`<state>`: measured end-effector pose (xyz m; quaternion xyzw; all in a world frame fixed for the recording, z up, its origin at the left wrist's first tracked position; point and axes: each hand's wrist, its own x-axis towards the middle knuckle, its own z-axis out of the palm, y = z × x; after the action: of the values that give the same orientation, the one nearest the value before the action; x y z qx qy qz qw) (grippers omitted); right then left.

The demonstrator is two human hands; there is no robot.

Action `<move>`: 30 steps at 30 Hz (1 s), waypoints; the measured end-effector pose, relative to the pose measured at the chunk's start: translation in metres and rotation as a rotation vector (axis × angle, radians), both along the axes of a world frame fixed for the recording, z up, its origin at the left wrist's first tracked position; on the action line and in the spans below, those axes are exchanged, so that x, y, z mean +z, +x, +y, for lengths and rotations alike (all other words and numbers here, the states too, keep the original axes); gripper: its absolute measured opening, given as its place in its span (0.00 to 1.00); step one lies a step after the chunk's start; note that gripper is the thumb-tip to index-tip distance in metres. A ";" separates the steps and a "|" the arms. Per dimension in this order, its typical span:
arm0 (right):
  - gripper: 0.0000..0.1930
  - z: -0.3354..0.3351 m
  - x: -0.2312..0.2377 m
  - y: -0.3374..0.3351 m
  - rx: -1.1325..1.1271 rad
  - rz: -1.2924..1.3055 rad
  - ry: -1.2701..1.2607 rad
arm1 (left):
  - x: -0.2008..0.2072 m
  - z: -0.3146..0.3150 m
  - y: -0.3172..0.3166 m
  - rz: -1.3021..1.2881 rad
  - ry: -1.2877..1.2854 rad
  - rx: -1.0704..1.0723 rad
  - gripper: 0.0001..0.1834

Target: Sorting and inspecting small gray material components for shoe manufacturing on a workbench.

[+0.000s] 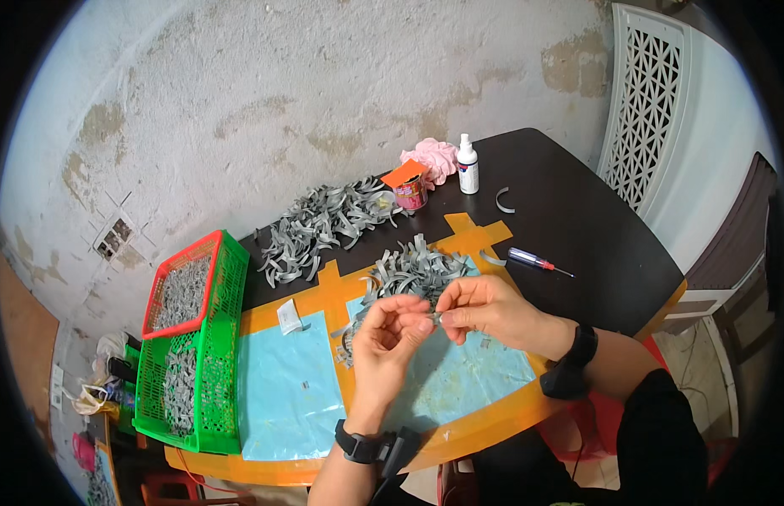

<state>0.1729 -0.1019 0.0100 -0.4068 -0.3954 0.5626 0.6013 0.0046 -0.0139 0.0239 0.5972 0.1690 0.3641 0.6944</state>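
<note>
My left hand [383, 341] and my right hand [491, 314] meet over the near middle of the table. Both are closed in a pinch, thumb against fingers, on a small pale grey piece [437, 320]. Fingertips cover most of it, so its full shape is hidden. Just beyond the hands lies a heap of grey curved strips [419, 270]. Under them a light blue sheet [468, 379] is stuck down with orange tape [539, 396]. One small grey bit [305, 385] rests on the other blue sheet [282, 417], left of my left hand.
A larger strip heap [312, 228] lies farther back. At left, a red basket [215, 291] sits on a green basket [227, 396], both holding grey pieces. A screwdriver [531, 258], spray bottle [468, 173], tin [411, 196], pink cloth [434, 157] and white packet [289, 316] are on the table.
</note>
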 end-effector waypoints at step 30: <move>0.05 0.000 0.000 0.009 -0.045 -0.408 0.439 | -0.007 0.005 -0.003 0.134 -0.069 -0.270 0.11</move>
<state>0.1816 -0.1021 0.0096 -0.3805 -0.6110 0.3569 0.5954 0.0016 -0.0087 0.0170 0.6134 0.1456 0.2207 0.7442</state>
